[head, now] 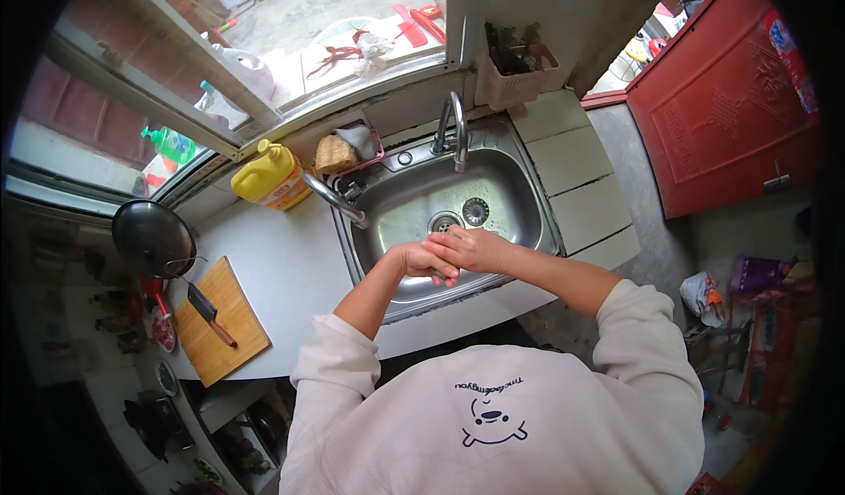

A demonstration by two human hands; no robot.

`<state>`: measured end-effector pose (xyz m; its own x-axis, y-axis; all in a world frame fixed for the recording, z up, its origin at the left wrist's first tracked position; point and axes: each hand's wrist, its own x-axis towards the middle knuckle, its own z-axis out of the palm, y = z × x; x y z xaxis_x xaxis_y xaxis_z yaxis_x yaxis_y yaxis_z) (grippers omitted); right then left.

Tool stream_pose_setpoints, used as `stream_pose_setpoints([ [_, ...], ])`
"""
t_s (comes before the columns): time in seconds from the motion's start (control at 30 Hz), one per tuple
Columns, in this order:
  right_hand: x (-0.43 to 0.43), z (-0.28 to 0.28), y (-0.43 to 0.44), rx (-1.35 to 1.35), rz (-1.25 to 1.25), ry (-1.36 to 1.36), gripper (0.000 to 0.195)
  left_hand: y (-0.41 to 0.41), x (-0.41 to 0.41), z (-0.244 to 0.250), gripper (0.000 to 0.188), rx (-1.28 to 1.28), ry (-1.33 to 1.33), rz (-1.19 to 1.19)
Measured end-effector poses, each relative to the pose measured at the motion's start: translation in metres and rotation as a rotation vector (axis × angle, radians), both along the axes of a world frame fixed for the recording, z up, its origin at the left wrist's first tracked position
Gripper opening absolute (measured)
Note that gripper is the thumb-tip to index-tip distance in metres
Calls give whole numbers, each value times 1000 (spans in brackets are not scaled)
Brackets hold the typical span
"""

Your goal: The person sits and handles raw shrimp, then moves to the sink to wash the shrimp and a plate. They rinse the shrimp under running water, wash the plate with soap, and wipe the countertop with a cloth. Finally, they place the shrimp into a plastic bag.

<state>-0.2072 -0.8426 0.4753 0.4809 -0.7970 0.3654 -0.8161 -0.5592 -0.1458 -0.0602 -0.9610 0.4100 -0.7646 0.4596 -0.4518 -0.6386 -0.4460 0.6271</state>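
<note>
My left hand and my right hand are pressed together over the near half of a stainless steel sink. The right fingers lie across the left hand. A small greyish patch shows below the overlapping fingers, but I cannot tell what it is or whether either hand holds something. Just beyond my hands are the drain, partly hidden, and a round metal strainer on the basin floor. A tall chrome faucet curves over the far side, and a second spout reaches in from the left.
A kitchen knife lies on a wooden cutting board at left, near a black wok. A yellow pump jug and a pink caddy stand behind the sink. A utensil basket hangs at back right; a red door stands beyond.
</note>
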Motion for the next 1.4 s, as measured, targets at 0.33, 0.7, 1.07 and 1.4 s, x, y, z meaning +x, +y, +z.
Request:
stream_pose_setpoints([
  [0.33,-1,-48,-19,351,-317,290,7,13,-28,-25,23,-1295,199,89],
  [0.7,-20,-68,-18,675,-712,-349,18,8,-58,8,9,-2151,574,102],
  [1.07,-63,-99,44,988,-706,245,51,33,-39,-2,66,-1501,-193,658],
  [1.4,-67,-83,274,486,-1123,-1466,32,218,-100,-25,67,-569,-9,162],
])
